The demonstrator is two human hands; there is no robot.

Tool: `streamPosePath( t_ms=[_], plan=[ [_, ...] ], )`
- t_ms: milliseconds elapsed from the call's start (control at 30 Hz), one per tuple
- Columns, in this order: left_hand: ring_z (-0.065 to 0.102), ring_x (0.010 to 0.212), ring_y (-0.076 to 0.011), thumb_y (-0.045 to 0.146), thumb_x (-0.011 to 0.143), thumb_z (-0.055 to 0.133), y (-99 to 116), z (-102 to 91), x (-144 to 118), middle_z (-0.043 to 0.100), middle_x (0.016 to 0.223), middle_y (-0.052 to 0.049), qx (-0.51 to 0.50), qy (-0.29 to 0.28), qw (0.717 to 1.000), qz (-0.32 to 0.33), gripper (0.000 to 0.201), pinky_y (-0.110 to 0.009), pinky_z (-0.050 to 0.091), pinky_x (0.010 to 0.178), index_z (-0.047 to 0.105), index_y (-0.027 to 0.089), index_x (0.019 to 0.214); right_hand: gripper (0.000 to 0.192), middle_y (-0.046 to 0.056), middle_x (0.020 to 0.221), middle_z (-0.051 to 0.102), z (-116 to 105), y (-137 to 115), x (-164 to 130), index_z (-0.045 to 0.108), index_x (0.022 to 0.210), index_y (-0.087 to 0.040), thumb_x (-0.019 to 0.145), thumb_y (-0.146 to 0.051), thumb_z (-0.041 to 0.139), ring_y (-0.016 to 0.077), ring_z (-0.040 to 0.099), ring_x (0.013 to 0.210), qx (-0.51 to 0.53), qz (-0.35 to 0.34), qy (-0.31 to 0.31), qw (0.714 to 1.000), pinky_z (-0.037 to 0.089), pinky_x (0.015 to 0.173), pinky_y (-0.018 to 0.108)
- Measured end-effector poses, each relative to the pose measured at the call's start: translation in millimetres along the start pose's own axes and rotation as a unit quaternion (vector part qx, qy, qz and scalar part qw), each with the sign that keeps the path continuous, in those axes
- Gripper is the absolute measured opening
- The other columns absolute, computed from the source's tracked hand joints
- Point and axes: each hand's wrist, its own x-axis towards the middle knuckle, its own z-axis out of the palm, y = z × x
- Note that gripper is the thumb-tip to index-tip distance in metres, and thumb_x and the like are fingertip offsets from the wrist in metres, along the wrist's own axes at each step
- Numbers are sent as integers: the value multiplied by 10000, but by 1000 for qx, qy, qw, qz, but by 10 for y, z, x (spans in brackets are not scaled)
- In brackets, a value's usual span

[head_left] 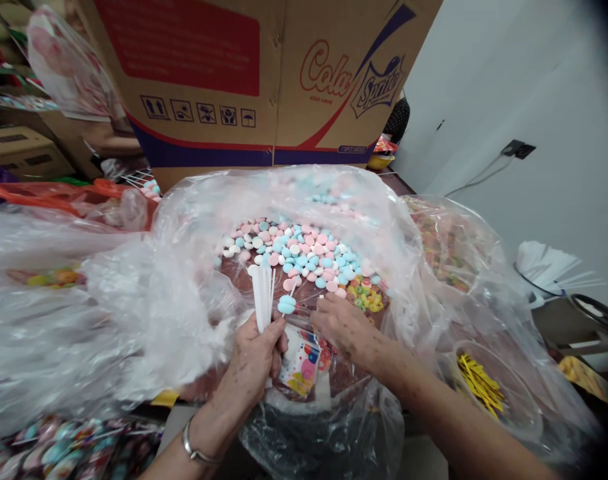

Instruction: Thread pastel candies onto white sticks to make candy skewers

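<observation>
My left hand (257,347) is closed around a bundle of flat white sticks (262,293). Between its thumb and finger it also pinches one thin stick with light blue candies (287,305) threaded on it. To the right, my right hand (339,323) is closed, fingers curled downward; what its fingertips hold, if anything, is hidden. Pink, blue and white candies (309,250) lie in a heap just beyond both hands. Beside my right hand sit yellow and green ring candies (367,293). Below and between the hands are printed bags with coloured dots (301,363) and some red ring candies (325,353).
A large cardboard box (209,73) stands at the back. Clear plastic sheeting (184,287) surrounds the candies. Yellow ties (479,383) lie in a clear tub at right, near white sticks (549,267) in a holder. Wrapped candies (69,450) lie lower left. A person (74,73) is behind, left.
</observation>
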Motion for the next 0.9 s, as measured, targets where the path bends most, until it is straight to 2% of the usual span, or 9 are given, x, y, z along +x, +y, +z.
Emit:
streamPosePath(
  t_ms=[133,200,267,367,467,600,733,800,900],
  plan=[
    [309,234,-34,422,759,661,-10,3,4,537,466,92,-5,-9,1000,4,268,-144,227,259,506,204,739,148,81,874,624,118,-32,-95,629,832,-175,913,-111,522,228,533,859,23,8,59,998,444,804,359],
    [306,237,-30,421,762,663,-20,0,8,541,476,90,-6,-19,1000,3,271,-141,222,262,498,206,742,148,62,828,620,132,-10,-99,605,785,-179,890,-111,525,210,538,823,101,23,82,991,449,800,355],
    [304,240,-30,426,769,656,-35,-6,10,544,484,88,-4,-31,1000,-2,271,-140,219,263,494,209,754,100,28,774,613,112,27,-74,595,786,-184,858,-135,546,181,547,763,243,85,114,960,459,740,326],
    [303,242,-35,438,784,627,-56,-13,5,547,485,84,12,-61,998,-10,259,-140,214,264,504,210,784,129,-6,761,631,59,83,-18,628,933,-187,828,-260,612,147,579,692,505,204,171,821,465,639,276],
    [307,241,-43,429,789,609,-48,-12,-13,535,473,85,41,-91,995,-22,237,-145,211,269,513,213,794,274,-10,700,652,24,113,31,668,945,-176,767,-379,717,135,590,623,652,239,208,688,468,584,259],
    [316,255,-51,391,794,604,-21,-5,-37,518,456,78,67,-105,992,-24,196,-156,206,288,534,210,763,323,-20,635,658,17,84,83,695,865,-183,662,-394,832,128,596,572,709,239,255,613,490,562,254],
    [291,268,-51,376,788,623,-56,-9,-23,495,441,81,54,-108,992,-21,195,-164,200,301,546,209,724,291,-13,695,674,21,36,107,704,864,-203,679,-388,832,133,615,604,705,222,285,610,520,588,262],
    [289,277,-53,371,775,643,-88,-11,-4,491,437,81,47,-101,994,-21,198,-166,196,309,551,208,711,237,-5,745,672,19,34,100,706,862,-217,714,-374,804,142,625,652,666,208,308,647,528,609,266],
    [307,289,-61,370,745,678,-121,-12,20,496,437,75,37,-85,996,-19,207,-171,198,317,561,206,700,147,27,887,684,-3,47,65,727,897,-237,772,-312,749,166,641,777,557,174,339,738,541,693,285]
  ],
)
